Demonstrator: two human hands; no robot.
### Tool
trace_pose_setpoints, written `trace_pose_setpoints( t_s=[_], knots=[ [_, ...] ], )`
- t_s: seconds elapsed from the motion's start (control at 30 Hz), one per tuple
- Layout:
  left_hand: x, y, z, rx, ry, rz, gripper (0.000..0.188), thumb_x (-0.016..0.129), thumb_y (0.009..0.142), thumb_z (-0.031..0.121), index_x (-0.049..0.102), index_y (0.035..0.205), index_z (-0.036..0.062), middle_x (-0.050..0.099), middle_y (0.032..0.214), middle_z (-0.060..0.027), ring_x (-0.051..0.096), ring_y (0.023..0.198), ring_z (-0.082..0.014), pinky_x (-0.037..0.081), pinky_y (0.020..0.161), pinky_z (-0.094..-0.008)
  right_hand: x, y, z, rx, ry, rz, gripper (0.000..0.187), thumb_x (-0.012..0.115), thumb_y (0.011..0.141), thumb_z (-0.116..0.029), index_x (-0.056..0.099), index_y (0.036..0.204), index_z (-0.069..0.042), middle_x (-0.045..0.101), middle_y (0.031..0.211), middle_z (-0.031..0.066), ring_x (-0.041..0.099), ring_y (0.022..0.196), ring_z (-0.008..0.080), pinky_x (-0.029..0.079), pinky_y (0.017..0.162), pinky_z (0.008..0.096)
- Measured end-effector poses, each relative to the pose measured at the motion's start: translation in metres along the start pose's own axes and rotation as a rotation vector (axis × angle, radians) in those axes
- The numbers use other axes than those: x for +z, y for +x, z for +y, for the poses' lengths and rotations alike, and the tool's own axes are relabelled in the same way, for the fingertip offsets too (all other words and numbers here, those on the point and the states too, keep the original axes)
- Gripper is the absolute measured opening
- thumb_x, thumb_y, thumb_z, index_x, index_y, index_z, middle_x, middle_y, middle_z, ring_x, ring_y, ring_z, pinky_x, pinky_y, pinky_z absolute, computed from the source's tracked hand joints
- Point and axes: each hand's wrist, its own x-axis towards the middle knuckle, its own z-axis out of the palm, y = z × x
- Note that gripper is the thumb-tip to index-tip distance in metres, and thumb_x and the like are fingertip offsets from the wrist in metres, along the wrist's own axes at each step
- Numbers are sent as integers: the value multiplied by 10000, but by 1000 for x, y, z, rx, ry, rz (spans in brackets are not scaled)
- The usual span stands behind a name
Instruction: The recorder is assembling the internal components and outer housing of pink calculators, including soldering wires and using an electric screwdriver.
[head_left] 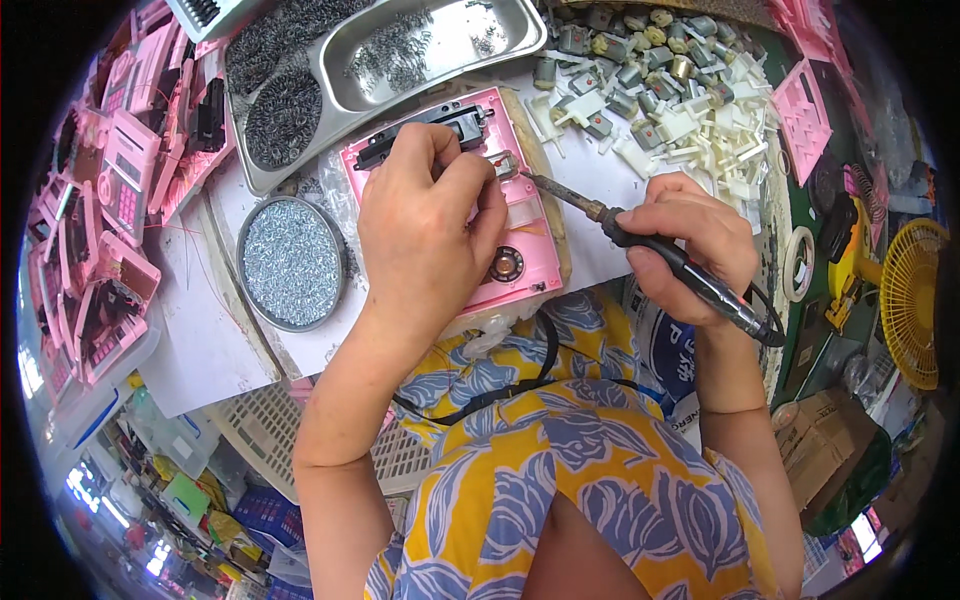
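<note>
Hands apart here: the right hand (700, 245) is wrapped round a black-handled, pen-shaped soldering iron (690, 272), its tip right by a small silver metal motor (504, 166) inside the open, rectangular pink plastic housing (545, 255)! Over that housing, the left hand (425, 225) bends its fingers inward; whether they grip anything, I can't tell. Left of it, a round grey dish (297, 327) brims with tiny silvery screws (290, 260).

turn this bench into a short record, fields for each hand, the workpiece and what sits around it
left hand: over the pink panel, fingers curled, grip hidden
right hand: holds a soldering iron, tip beside a small metal part
workpiece: pink panel, black part near its top
left of panel: round dish of silvery pieces
upper right: pile of white plastic parts
far right: yellow fan
</note>
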Motion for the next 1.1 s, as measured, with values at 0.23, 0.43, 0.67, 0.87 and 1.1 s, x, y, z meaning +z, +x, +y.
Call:
trace_pose_setpoints(
  t_s=[0.23, 0.43, 0.67, 0.87, 1.1],
  knots=[
    [2, -1, 0, -20, -44, 14, 140, 752, 717, 63, 643, 800, 35, 562, 913, -104, 578, 777, -284, 465, 659, -398, 2, 3, 3, 1, 7, -12, 236, 767, 730, -30, 724, 959, 6, 647, 673, 77, 542, 521, 211, 482, 627, 336],
    [2, -1, 0, -29, -54, 6, 136, 753, 716, 67, 651, 799, 32, 563, 912, -104, 580, 785, -287, 461, 660, -406, 3, 4, 3, 20, 2, -6, 237, 767, 736, -38, 727, 965, 8, 642, 667, 72, 558, 535, 211, 490, 640, 335],
    [3, -1, 1, -31, -36, 6, 125, 747, 722, 66, 651, 792, 30, 567, 917, -105, 586, 786, -288, 460, 662, -405, -2, -2, 3, 6, 10, 70, 242, 769, 729, -38, 734, 963, 12, 621, 649, 73, 569, 558, 214, 492, 644, 339],
    [2, -1, 2, -30, -30, -3, 127, 745, 727, 65, 648, 800, 29, 570, 923, -106, 587, 781, -287, 458, 661, -405, -5, 0, -3, 74, -4, -7, 243, 767, 734, -42, 735, 968, 17, 663, 697, 86, 589, 584, 229, 505, 664, 348],
    [0, -3, 1, -5, -7, 6, 135, 750, 724, 63, 648, 803, 24, 573, 929, -110, 588, 780, -288, 457, 661, -406, -13, -2, 0, 57, -11, 40, 249, 756, 750, -53, 729, 984, 28, 695, 759, 108, 595, 632, 225, 500, 653, 335]
  ],
)
